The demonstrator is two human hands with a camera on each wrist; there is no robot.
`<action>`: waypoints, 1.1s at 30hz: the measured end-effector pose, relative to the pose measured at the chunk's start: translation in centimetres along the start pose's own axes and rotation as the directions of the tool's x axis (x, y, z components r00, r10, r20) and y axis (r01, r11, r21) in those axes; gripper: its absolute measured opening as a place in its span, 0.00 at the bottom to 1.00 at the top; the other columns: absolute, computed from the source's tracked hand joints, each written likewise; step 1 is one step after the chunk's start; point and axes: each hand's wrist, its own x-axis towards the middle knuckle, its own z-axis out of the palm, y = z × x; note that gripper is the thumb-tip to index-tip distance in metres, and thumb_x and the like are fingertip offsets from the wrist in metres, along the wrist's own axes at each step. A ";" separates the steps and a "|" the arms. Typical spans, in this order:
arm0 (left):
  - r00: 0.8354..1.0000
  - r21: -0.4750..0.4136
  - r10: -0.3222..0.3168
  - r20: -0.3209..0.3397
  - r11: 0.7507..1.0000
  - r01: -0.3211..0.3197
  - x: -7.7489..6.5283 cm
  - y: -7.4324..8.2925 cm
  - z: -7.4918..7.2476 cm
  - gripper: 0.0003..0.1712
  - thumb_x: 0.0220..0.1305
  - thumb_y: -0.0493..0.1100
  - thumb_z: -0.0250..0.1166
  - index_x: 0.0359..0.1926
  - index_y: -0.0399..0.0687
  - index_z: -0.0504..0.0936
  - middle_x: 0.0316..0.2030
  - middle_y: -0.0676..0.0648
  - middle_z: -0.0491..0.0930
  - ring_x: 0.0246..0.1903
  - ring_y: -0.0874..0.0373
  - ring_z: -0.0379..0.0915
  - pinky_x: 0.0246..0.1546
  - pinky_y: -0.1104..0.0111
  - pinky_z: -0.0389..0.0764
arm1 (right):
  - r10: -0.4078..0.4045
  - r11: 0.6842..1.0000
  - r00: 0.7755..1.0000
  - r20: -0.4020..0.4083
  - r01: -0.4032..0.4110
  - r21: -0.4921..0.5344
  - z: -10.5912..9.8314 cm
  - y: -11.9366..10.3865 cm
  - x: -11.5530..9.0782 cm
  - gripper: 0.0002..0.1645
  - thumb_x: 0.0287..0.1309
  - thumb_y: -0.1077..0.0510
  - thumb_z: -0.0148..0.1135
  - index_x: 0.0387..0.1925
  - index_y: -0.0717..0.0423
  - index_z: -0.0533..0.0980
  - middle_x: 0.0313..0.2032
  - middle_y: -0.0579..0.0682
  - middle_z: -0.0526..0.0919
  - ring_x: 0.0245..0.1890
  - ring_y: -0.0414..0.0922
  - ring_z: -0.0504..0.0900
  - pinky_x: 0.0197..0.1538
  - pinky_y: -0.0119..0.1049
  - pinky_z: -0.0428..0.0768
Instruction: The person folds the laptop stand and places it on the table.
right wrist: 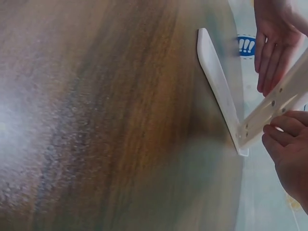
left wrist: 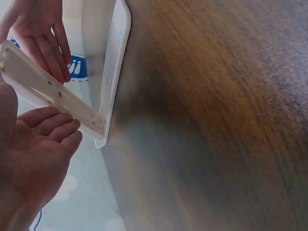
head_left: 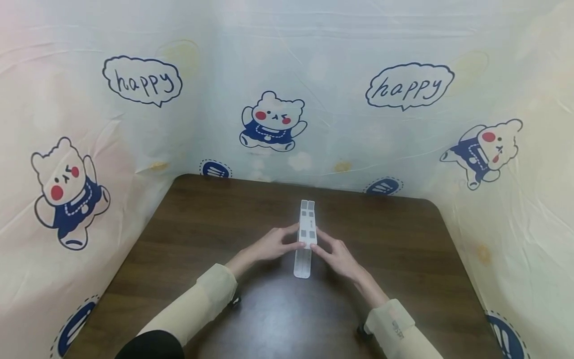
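A white hinged plastic stand is in the middle of the table, made of two long narrow panels. Its lower panel lies flat on the wood, while the upper panel slants up from the far end, forming a V. Small grey squares mark the upper panel's top face; its underside shows small holes. My left hand holds the raised panel's left edge, thumb near its near end and fingers at the side and beneath. Mirroring it, my right hand holds the right edge with thumb and fingers.
The dark brown wooden table has rounded far corners. A pale printed cloth with cartoon bears and "happy" bubbles hangs around its back and sides. A black round shape shows at the lower left, over the left sleeve.
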 end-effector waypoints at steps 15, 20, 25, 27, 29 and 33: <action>0.998 0.049 0.044 0.055 0.998 -0.047 -0.8 -2.2 1.2 0.58 0.70 0.57 0.76 0.88 0.47 0.54 0.87 0.38 0.55 0.86 0.37 0.54 0.85 0.39 0.62 | -0.058 0.998 0.993 0.101 0.059 -0.010 0.9 2.3 -0.9 0.48 0.76 0.49 0.70 0.86 0.55 0.59 0.85 0.60 0.61 0.85 0.64 0.61 0.84 0.70 0.62; 0.996 0.093 0.057 0.065 0.994 -0.063 -0.9 -2.7 1.8 0.60 0.69 0.59 0.77 0.89 0.49 0.52 0.88 0.39 0.52 0.87 0.38 0.51 0.86 0.42 0.59 | -0.036 0.999 0.992 0.122 0.041 -0.036 1.3 2.9 -1.2 0.51 0.75 0.49 0.71 0.88 0.53 0.56 0.87 0.60 0.56 0.87 0.62 0.57 0.86 0.68 0.59; 0.996 0.186 0.055 0.072 0.980 -0.068 -1.1 -3.1 2.4 0.64 0.67 0.63 0.77 0.89 0.46 0.49 0.88 0.38 0.50 0.88 0.39 0.50 0.88 0.43 0.57 | -0.010 0.997 0.990 0.140 0.020 -0.075 1.6 3.2 -1.5 0.54 0.73 0.45 0.73 0.88 0.49 0.55 0.88 0.59 0.51 0.88 0.60 0.53 0.86 0.67 0.59; 0.996 0.215 0.046 0.078 0.975 -0.062 -1.2 -3.1 2.7 0.65 0.67 0.64 0.76 0.89 0.43 0.49 0.88 0.38 0.49 0.88 0.40 0.48 0.89 0.45 0.55 | -0.011 0.996 0.990 0.144 0.024 -0.086 1.7 3.4 -1.5 0.54 0.73 0.44 0.73 0.88 0.49 0.55 0.88 0.60 0.50 0.88 0.62 0.53 0.85 0.68 0.60; 0.996 0.235 0.033 0.084 0.970 -0.052 -1.3 -3.1 2.9 0.66 0.67 0.65 0.76 0.89 0.42 0.49 0.89 0.38 0.48 0.89 0.42 0.46 0.90 0.47 0.52 | -0.010 0.995 0.989 0.150 0.025 -0.099 1.8 3.6 -1.6 0.55 0.73 0.44 0.73 0.88 0.50 0.55 0.88 0.61 0.49 0.88 0.62 0.54 0.85 0.68 0.62; 0.995 0.271 0.028 0.093 0.961 -0.052 -1.4 -3.1 3.2 0.66 0.67 0.67 0.75 0.88 0.40 0.49 0.89 0.37 0.47 0.89 0.43 0.44 0.90 0.49 0.50 | -0.013 0.991 0.988 0.155 0.034 -0.131 2.1 3.8 -1.6 0.55 0.73 0.45 0.73 0.88 0.51 0.54 0.89 0.61 0.47 0.88 0.63 0.54 0.85 0.67 0.63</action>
